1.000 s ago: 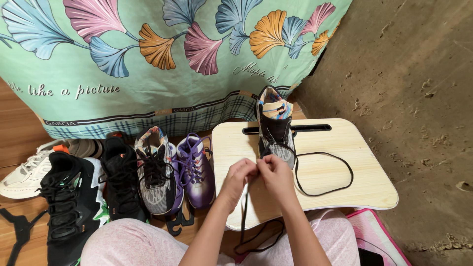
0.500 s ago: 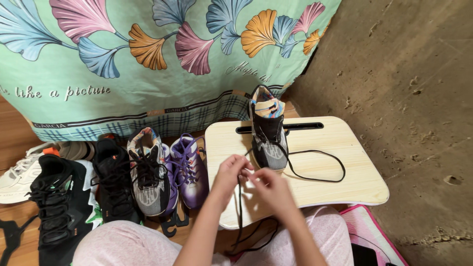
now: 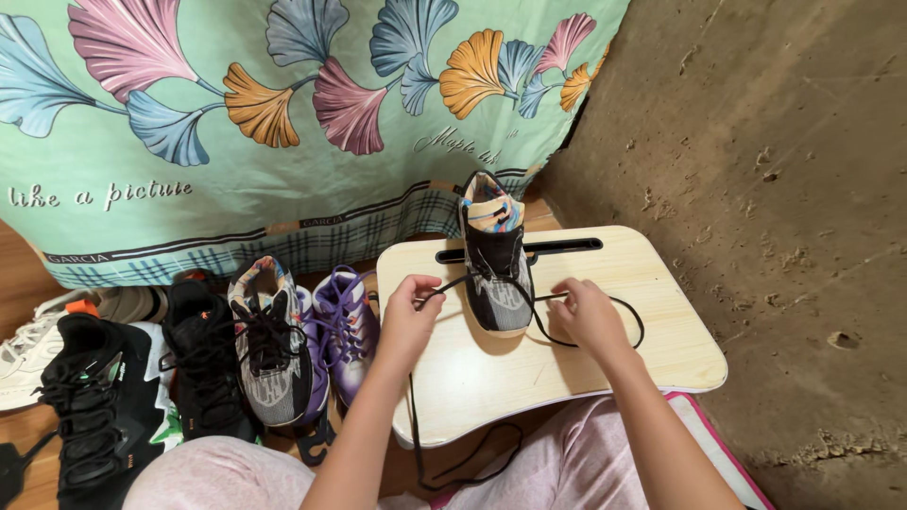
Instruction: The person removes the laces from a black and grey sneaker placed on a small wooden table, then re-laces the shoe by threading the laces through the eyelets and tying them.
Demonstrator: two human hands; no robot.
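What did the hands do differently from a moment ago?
The left hand and right hand were together in front of the shoe; they moved apart, one to each side, each pulling an end of the black lace outward. The shoe stayed on the wooden lap table; the row of shoes stayed put.

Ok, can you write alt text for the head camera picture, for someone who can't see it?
A person's left hand and right hand each pull an end of a black shoelace threaded through a grey and black sneaker on a small wooden lap table. More sneakers line the floor beside a floral cloth.
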